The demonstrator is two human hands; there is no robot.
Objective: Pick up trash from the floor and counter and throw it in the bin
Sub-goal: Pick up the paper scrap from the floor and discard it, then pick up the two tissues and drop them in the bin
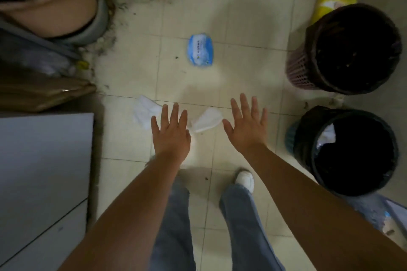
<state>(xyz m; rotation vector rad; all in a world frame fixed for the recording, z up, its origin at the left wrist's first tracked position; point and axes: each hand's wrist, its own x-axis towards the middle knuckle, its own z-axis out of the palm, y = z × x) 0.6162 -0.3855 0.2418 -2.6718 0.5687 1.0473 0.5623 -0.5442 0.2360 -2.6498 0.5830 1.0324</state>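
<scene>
Both forearms reach out over the floor, hands spread flat and empty; the pickup has barely begun.

Left hand (171,132) and right hand (247,126) hover palms down, fingers splayed, gripping nothing; a crumpled white tissue (144,113) lies by the left fingertips, a second white scrap (207,120) between the hands, a blue packet (200,49) well beyond both; the near bin (345,152), right of the right hand, already holds some white paper; the far bin (350,48) looks dark inside; the counter is not clearly shown.

Tiled floor (242,17), blue packet (200,49), two white tissues (144,112) (207,120), two lined bins (352,48) (352,152)
</scene>
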